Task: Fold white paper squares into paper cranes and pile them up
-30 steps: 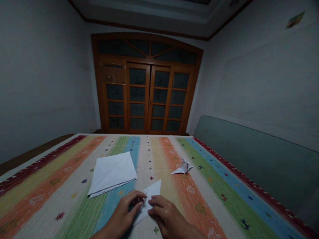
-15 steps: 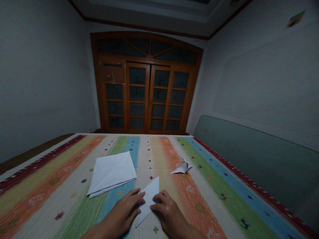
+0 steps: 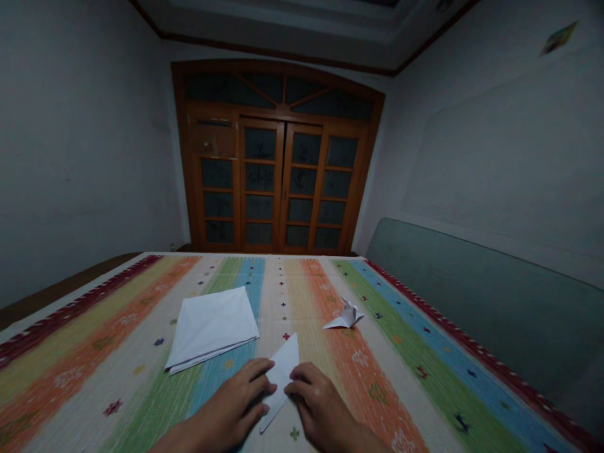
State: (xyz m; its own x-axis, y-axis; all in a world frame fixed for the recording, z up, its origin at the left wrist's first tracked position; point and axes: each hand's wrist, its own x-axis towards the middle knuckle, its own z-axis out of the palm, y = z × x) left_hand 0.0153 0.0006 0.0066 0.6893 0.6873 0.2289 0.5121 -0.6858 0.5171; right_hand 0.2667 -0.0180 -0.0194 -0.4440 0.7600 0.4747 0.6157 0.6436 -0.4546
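Paper (image 3: 282, 372), folded, white, slim, pointed; left grip (image 3: 243, 397) and right grip (image 3: 321, 401) hold its edges.

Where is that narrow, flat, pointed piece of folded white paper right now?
In the head view, the narrow folded white paper lies low, near the middle, on the striped multicoloured tablecloth, between the bare left hand and bare right hand.

The tablecloth (image 3: 377, 352) has red, orange, yellow, green and blue stripes (tiny crosses (image 3: 285, 336) too); white paper (image 3: 284, 368) on it, brown doors (image 3: 289, 151) behind.
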